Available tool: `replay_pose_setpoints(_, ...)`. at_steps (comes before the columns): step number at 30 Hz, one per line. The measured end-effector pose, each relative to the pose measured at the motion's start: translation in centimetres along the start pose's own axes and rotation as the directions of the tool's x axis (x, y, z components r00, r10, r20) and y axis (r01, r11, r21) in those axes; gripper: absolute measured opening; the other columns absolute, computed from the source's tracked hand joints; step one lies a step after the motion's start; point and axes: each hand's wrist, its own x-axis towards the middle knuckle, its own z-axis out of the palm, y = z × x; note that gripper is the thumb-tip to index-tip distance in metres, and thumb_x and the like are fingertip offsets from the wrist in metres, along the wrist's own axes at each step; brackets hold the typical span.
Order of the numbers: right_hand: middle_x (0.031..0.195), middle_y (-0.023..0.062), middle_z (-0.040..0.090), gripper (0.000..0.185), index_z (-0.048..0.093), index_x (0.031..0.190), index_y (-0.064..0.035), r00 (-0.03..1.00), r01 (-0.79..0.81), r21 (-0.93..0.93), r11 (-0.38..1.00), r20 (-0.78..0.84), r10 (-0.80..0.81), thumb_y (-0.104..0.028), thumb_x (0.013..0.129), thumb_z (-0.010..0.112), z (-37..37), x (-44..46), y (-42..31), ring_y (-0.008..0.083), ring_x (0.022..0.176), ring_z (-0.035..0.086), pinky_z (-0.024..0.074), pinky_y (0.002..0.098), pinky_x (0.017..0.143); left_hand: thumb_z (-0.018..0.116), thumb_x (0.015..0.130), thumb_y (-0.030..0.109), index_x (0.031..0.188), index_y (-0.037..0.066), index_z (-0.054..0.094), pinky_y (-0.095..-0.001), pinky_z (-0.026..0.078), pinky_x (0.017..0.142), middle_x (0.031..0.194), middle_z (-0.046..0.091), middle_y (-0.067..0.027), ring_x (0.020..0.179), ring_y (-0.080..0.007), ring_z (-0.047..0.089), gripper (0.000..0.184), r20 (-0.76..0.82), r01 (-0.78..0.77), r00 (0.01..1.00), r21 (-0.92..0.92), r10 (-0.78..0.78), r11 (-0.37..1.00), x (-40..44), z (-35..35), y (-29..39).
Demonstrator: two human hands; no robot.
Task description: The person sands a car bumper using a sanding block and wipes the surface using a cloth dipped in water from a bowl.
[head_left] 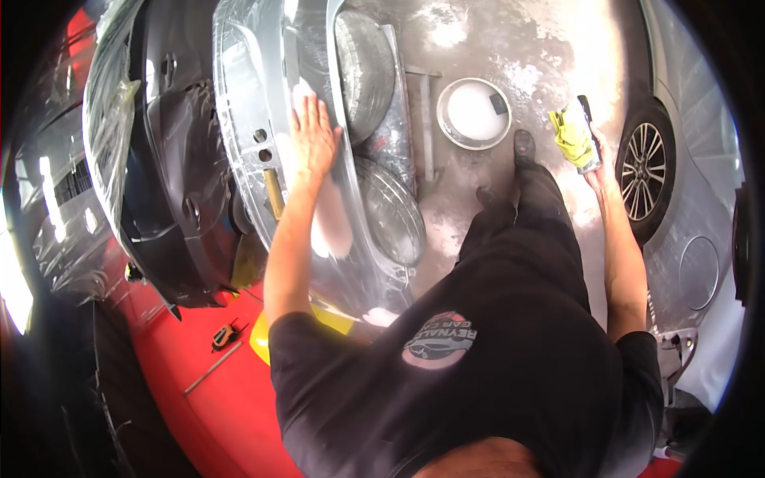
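Observation:
My left hand (pixel 315 137) lies flat on a grey-silver car body panel (pixel 279 88), fingers stretched out, beside a whitish smooth patch. Two small round holes and a yellowish strip (pixel 274 193) are on the panel left of my wrist. At the right, my right hand (pixel 599 163) is closed round a dark, long object (pixel 590 131) and a crumpled yellow cloth (pixel 570 137). What the dark object is cannot be made out. My right hand is over the floor, near a car wheel.
A round white bucket (pixel 474 114) with a dark pad stands on the grey floor. Plastic-wrapped tyres (pixel 389 209) lie under the panel. A car wheel (pixel 647 165) is at the right. Dark car doors (pixel 179 159) stand at the left, above a red floor (pixel 171 358) with an orange-black tool (pixel 227 336).

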Motion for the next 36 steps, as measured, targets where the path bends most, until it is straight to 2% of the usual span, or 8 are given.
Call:
replay_pose_setpoints(4,0.129,0.0086,0.075,0.037,0.068,0.135,-0.0059,1.0,0.016,-0.063,0.998,0.005,-0.016,-0.031,0.107,0.07,2.2,3.0,2.5,0.0199,0.118,0.073,0.0599,0.0389,0.103,0.056,0.112,0.042,0.157,0.001,0.056,-0.0596,0.025,0.132,0.166,0.048,-0.0271,0.157,-0.0453,0.041,0.061,-0.101,0.008,0.992,-0.543,-0.075,0.84,-5.7,-0.1,6.3)
replay_pose_setpoints(7,0.129,0.0084,0.073,0.04,0.068,0.133,-0.0056,1.0,-0.026,-0.16,0.987,0.006,0.027,-0.034,0.105,0.072,8.5,2.8,5.8,0.0205,0.116,0.073,0.0595,0.0383,0.102,0.065,0.109,0.041,0.158,0.002,0.055,-0.0488,0.034,0.129,0.165,0.047,-0.0287,0.156,-0.0438,0.043,0.063,0.011,0.056,0.977,-0.976,-0.211,0.212,-8.0,-3.5,12.8)
replay_pose_setpoints(10,0.131,0.01,0.071,0.047,0.068,0.133,-0.0036,0.977,-0.158,-0.306,0.939,0.088,0.193,-0.04,0.103,0.073,15.3,2.0,9.1,0.0191,0.122,0.068,0.0538,0.0362,0.109,0.065,0.111,0.042,0.174,0.012,0.03,-0.0374,0.047,0.118,0.172,0.039,-0.0214,0.151,-0.0292,0.048,0.078,0.367,0.318,0.93,-0.786,0.014,-0.531,-7.8,-8.0,17.9)
replay_pose_setpoints(12,0.142,0.0137,0.068,0.056,0.065,0.141,0.0015,0.969,-0.076,-0.472,0.878,0.172,0.176,-0.041,0.104,0.07,18.9,1.3,12.2,0.0192,0.134,0.062,0.0457,0.0345,0.117,0.066,0.112,0.036,0.172,0.01,0.032,-0.0317,0.055,0.106,0.164,0.047,-0.0179,0.144,-0.0237,0.054,0.074,0.422,0.29,0.907,-0.612,0.006,-0.735,-7.6,-9.6,20.3)
replay_pose_setpoints(22,0.16,0.0193,0.058,0.063,0.048,0.16,0.0063,0.797,0.283,-0.656,0.7,0.567,0.209,-0.033,0.113,0.06,30.6,1.5,18.0,0.0244,0.146,0.054,0.04,0.0374,0.122,0.07,0.107,0.011,0.138,0.001,0.062,-0.0384,0.068,0.072,0.109,0.075,-0.0107,0.093,-0.0225,0.078,0.033,0.569,0.044,0.733,-0.587,-0.373,-0.808,-13.0,-6.4,11.4)
replay_pose_setpoints(26,0.155,0.0309,0.054,0.086,0.039,0.17,-0.0052,0.889,0.375,-0.771,0.516,0.457,0.036,-0.053,0.105,0.068,31.3,6.3,21.9,0.0398,0.148,0.052,0.0412,0.0437,0.121,0.074,0.103,0.011,0.127,-0.001,0.07,-0.0341,0.059,0.075,0.104,0.075,-0.01,0.087,-0.0197,0.073,0.027,0.191,0.028,0.508,-0.978,-0.84,-0.205,-17.2,-1.8,4.6)
replay_pose_setpoints(31,0.138,0.0325,0.057,0.1,0.037,0.171,-0.0101,0.88,0.474,-0.861,0.185,0.471,-0.064,-0.061,0.095,0.075,35.6,6.4,26.5,0.0473,0.13,0.059,0.0465,0.0464,0.115,0.077,0.103,0.021,0.117,-0.004,0.07,-0.0384,0.054,0.087,0.101,0.071,-0.0117,0.088,-0.0219,0.064,0.029,-0.127,0.223,0.444,-0.943,-0.887,0.246,-17.3,4.7,-2.2)
replay_pose_setpoints(36,0.132,0.0302,0.058,0.09,0.041,0.169,-0.0122,0.768,0.609,-0.789,0.08,0.561,-0.31,-0.058,0.098,0.072,42.3,9.8,29.5,0.0466,0.124,0.06,0.0491,0.0496,0.11,0.075,0.105,0.027,0.11,-0.004,0.07,-0.0388,0.052,0.077,0.089,0.069,-0.0115,0.079,-0.0208,0.059,0.032,0.097,0.084,0.607,-0.995,-0.789,-0.057,-14.9,7.8,-2.5)
